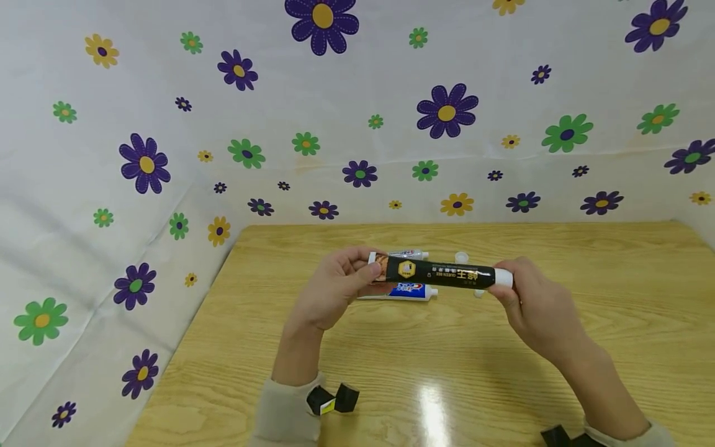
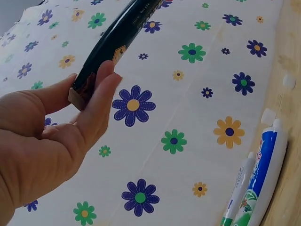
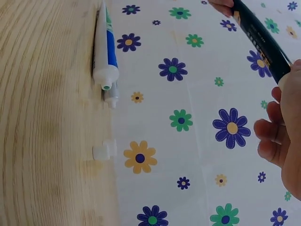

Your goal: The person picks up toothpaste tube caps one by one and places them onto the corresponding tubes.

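I hold the black tube [image 1: 441, 273] up over the table [image 1: 558, 372]. My left hand [image 1: 335, 288] pinches its flat end; my right hand [image 1: 530, 304] grips the white cap [image 1: 504, 277]. If I squeeze hard while twisting, paste could squirt out.

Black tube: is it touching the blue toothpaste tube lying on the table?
Apart. Head view shows both hands holding the black tube up, clear of the blue toothpaste tube.
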A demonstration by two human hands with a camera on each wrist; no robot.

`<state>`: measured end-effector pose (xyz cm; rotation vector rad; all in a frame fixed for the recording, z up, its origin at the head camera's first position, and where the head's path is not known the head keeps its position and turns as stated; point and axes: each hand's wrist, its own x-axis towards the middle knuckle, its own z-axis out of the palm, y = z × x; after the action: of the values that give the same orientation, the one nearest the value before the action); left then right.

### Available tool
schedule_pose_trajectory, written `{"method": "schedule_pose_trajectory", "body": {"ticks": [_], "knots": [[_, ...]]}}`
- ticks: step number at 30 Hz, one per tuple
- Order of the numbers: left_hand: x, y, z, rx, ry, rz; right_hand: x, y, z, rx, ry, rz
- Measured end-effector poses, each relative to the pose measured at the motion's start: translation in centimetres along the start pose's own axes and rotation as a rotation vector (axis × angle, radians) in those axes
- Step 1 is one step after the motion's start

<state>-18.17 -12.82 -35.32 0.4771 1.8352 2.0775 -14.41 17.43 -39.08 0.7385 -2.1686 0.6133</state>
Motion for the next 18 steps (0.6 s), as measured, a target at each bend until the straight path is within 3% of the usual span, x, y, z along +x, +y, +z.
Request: {"method": "schedule_pose_trajectory", "body": {"ticks": [2, 5, 11, 14, 18], "knots": [[-0.1, 0.1, 0.3, -0.009, 0.009, 0.002, -0.1, 0.0, -0.1, -0.053, -0.004, 0.014], [-0.2, 0.4, 0.9, -0.008, 0.015, 0.028, -0.2, 0.0, -0.1, -0.026, 0.039, 0.054], [-0.5, 0.7, 2.8, -0.005, 0.012, 0.097, -0.3, 0.5, 0.5, 0.149, 0.304, 0.114], [-0.7, 0.8, 3.7, -0.004, 0.036, 0.128, -0.3, 0.7, 0.8, 0.221, 0.386, 0.163], [-0.9, 0.8, 4.4, 0.043, 0.065, 0.176, -0.2, 0.6, 0.7, 0.303, 0.378, 0.276]]}}
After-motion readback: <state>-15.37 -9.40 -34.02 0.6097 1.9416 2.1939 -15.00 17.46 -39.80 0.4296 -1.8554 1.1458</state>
